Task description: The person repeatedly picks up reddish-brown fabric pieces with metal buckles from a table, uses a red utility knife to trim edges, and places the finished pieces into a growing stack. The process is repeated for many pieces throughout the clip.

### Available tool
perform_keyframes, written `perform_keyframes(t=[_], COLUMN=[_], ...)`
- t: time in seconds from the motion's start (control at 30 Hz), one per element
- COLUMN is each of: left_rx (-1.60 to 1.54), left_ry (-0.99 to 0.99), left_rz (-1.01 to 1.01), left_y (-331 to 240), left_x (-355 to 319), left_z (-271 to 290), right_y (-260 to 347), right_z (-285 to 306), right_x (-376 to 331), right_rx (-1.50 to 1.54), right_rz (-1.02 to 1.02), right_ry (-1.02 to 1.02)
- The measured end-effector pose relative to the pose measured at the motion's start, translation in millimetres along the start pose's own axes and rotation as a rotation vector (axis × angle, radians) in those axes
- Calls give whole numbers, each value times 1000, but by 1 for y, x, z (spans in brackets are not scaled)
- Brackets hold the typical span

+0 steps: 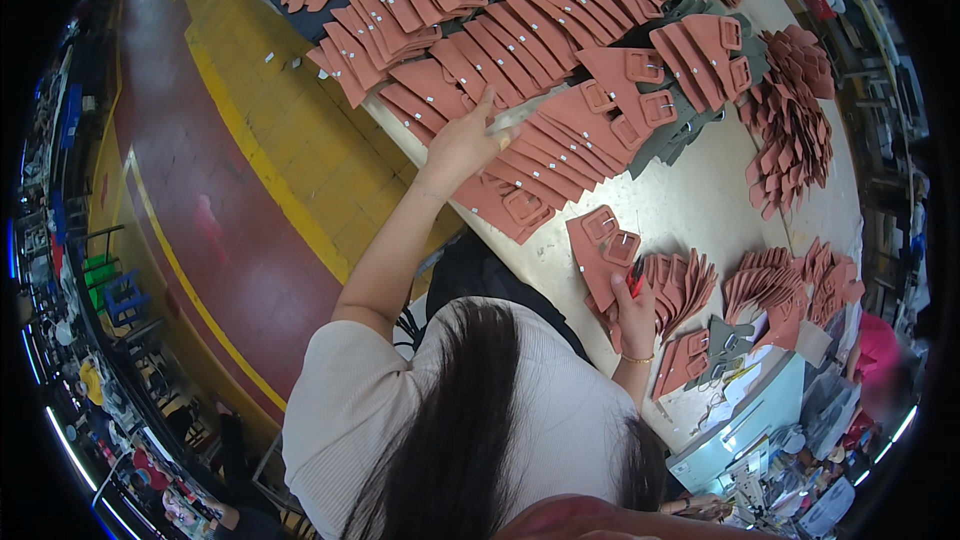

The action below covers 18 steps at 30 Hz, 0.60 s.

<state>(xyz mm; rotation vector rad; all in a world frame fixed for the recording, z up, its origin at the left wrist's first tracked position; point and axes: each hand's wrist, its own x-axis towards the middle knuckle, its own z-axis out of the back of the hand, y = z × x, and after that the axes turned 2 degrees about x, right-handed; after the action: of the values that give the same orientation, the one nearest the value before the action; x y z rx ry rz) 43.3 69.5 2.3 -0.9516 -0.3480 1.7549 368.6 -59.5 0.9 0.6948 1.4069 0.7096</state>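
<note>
On the table point(535, 250) overlapping rows of flat terracotta pieces point(515, 45) are fanned out, many with a small white tag. Several carry a rectangular buckle covered in the same colour. My left hand point(465, 148) reaches over one row, fingers apart, the index finger stretched onto the pieces; no held thing shows in it. Lower right, my right hand point(632, 318) is closed around a small red-handled tool point(636, 278), its working end too small to make out. Right beside those fingers lies a buckled terracotta piece point(597, 255), partly covered by the hand.
Fanned stacks of terracotta parts point(685, 285) stand right of my right hand, with more heaps point(790, 125) along the far right. Dark green pieces point(680, 130) lie among the rows. A pale blue board point(745, 420) stands lower right. A yellow-marked floor point(270, 130) borders the table's left edge.
</note>
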Motion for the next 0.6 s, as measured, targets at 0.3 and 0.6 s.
perform_keyframes(t=[0.3,0.6], left_rx=[37,63], left_ry=[31,20], left_rz=[46,76], left_y=[5,23], left_x=[-18,-27], left_z=[3,-1], right_y=[0,-9], right_z=[-1,3], right_x=[-1,2], right_rx=[9,-17], right_rz=[10,35], right_ry=[12,10])
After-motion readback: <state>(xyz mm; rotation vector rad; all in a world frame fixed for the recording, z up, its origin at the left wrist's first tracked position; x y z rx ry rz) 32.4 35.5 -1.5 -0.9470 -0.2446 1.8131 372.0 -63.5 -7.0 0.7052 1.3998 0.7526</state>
